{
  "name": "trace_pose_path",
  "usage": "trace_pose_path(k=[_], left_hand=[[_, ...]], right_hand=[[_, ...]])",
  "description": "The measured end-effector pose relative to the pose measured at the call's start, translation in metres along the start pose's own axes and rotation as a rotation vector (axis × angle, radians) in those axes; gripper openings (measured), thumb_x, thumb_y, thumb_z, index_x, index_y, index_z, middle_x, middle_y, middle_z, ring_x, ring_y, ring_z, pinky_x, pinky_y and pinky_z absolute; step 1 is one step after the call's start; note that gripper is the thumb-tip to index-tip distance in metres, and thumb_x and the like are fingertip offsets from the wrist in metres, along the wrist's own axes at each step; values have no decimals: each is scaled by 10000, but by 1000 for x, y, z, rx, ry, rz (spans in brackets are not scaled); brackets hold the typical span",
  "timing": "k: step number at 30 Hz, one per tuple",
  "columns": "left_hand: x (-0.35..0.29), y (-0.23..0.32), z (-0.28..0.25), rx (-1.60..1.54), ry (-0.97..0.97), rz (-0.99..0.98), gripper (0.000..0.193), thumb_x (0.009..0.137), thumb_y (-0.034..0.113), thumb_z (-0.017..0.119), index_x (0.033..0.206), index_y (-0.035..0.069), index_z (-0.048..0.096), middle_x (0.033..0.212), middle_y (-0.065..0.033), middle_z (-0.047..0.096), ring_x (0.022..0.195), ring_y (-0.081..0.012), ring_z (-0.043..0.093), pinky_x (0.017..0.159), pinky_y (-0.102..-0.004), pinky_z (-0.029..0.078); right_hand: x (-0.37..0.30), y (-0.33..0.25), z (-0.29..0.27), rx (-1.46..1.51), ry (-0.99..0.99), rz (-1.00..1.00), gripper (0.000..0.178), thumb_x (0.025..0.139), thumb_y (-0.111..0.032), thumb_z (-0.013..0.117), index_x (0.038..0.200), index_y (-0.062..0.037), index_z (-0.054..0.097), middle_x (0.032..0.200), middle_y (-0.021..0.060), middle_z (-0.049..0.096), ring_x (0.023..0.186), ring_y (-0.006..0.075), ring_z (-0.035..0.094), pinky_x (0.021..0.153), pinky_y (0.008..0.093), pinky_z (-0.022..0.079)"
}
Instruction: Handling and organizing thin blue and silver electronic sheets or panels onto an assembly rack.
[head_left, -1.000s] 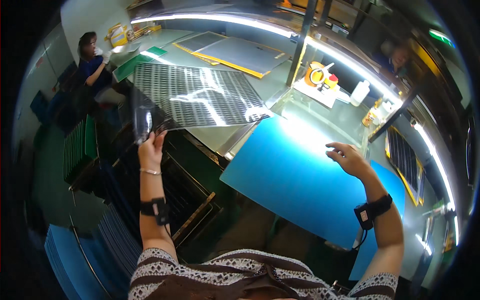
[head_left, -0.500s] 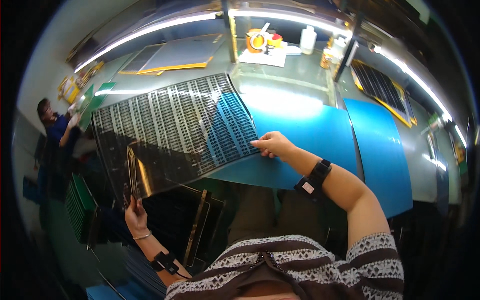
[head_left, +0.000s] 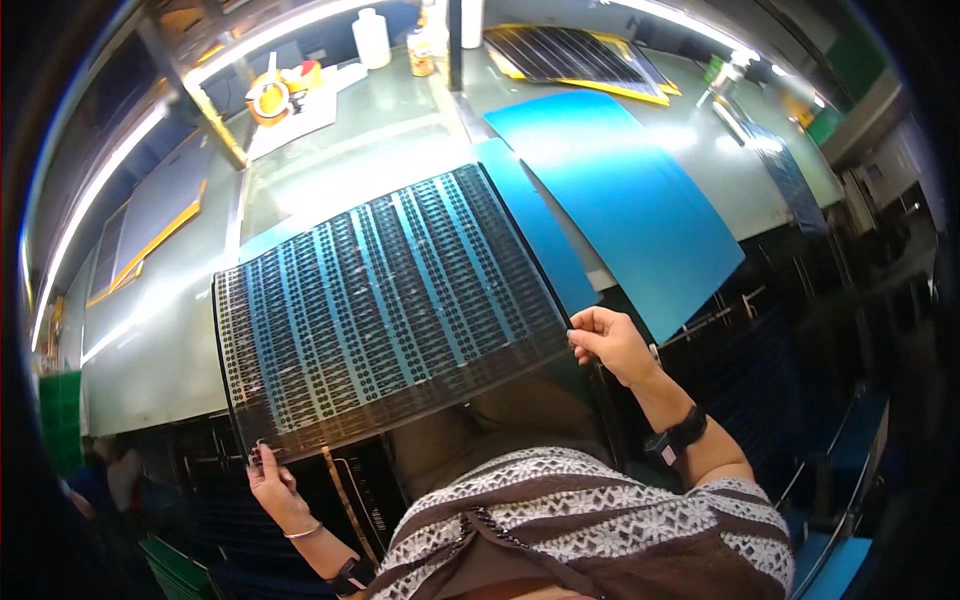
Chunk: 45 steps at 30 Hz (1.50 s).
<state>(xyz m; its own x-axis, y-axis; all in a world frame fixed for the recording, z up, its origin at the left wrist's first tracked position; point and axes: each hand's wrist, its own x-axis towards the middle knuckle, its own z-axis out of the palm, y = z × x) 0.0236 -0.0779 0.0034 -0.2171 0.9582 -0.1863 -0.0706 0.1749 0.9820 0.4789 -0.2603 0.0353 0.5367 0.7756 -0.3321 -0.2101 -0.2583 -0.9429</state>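
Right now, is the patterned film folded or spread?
Spread: the patterned film stretches between the left hand and right hand, its full pattern showing with no fold visible.

Downward fisheye view from head height

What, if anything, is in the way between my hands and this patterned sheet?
Nothing visible: the left hand holds the patterned sheet at its near left corner, and the right hand pinches its near right corner.
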Motion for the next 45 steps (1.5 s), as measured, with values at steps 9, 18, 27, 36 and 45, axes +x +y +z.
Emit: trace_pose_path(k=[9,18,27,36,45], left_hand=[[0,16,58,-10,-119,64,156,935,181,494,1020,57,533,825,-33,599,622,-131,636,512,-177,512],[4,10,33,64,-51,27,199,924,160,516,1074,34,553,860,-42,615,640,-115,630,531,-171,509],[10,-1,33,143,5,82,184,909,137,541,1061,37,516,843,-32,602,635,-92,606,547,-164,497],[1,31,47,443,124,226,113,817,116,658,871,16,661,788,-1,592,667,-59,496,578,-204,398],[17,-28,15,316,180,448,77,778,-7,665,854,6,666,841,-33,585,737,-98,555,695,-222,458]], right_hand=[[33,4,-15,-329,373,-345,80,815,-47,603,779,13,564,696,52,562,566,99,533,494,232,433],[25,11,-10,-397,385,-294,148,814,-53,624,736,2,511,676,49,502,523,103,492,466,260,418],[19,11,-12,-357,379,-265,161,830,-61,608,737,7,495,680,53,513,507,112,507,467,250,458],[35,38,-17,-497,395,-360,167,817,-81,627,728,-39,492,632,-8,472,537,71,448,472,233,400],[28,31,-12,-481,319,-366,218,880,-91,575,718,-62,432,630,-25,429,517,40,382,452,192,340]])
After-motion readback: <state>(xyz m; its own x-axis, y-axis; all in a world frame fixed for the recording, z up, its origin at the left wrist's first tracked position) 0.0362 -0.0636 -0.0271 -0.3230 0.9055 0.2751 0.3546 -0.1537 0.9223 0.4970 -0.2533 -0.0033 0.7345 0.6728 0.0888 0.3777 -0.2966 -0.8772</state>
